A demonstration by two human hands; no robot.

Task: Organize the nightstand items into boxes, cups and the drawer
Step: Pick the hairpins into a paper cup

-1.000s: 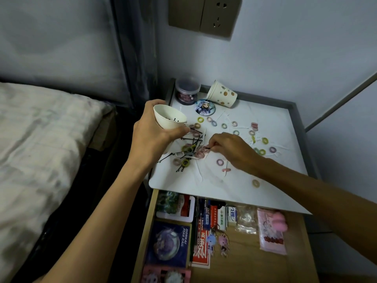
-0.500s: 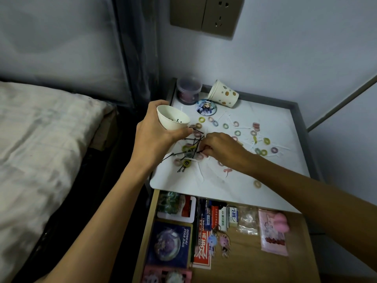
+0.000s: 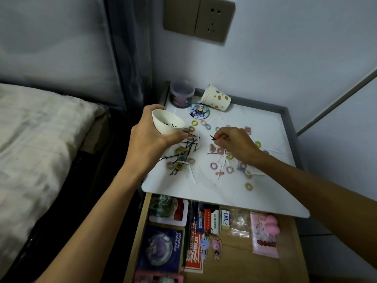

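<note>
Your left hand [image 3: 151, 137] is wrapped around the tilted cup [image 3: 167, 124]; your right hand [image 3: 234, 142] pinches a hairpin [image 3: 213, 138] just above the surface [image 3: 265, 190]. Risk: the thin pin may slip in transfer, and further tilt may spill the cup's pins.

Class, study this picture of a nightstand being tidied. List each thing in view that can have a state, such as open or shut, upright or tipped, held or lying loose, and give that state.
Drawer: pulled open, holding items.
White cup: held tilted in the left hand, black pins inside.
Spotted paper cup: tipped on its side.
Plastic jar: upright, lid on.
Black hairpin: pinched in the right hand grip.
Hair ties: lying loose, scattered.
Round badge: lying flat, face up.
</note>
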